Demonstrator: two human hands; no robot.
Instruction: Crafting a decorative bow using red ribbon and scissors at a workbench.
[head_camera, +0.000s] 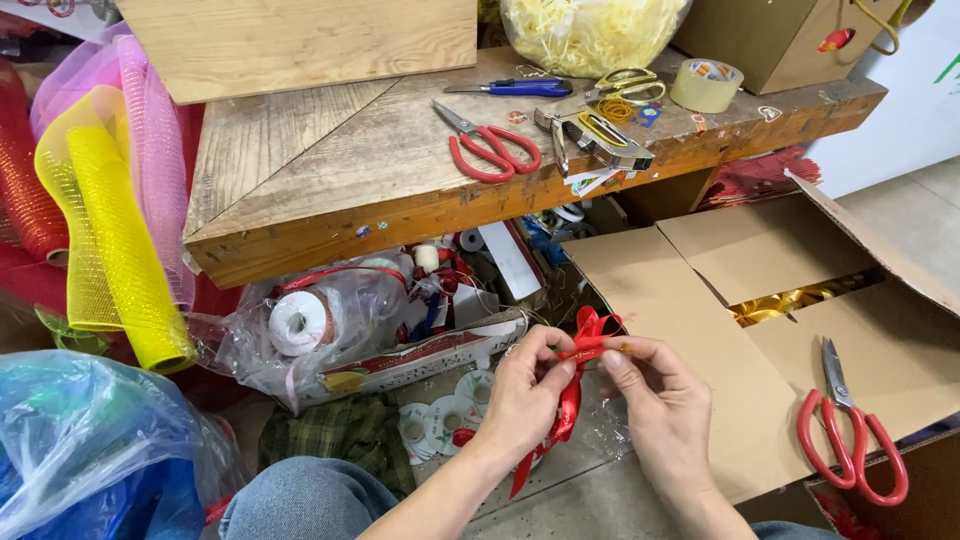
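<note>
Pinching a red ribbon bow (585, 345), left hand (525, 385) and right hand (655, 400) grip closed; loops formed, tails hanging untrimmed.

wooden bench (330, 190) bearing red scissors (492, 150), yellow scissors (622, 88), tape roll (706, 85).
</note>
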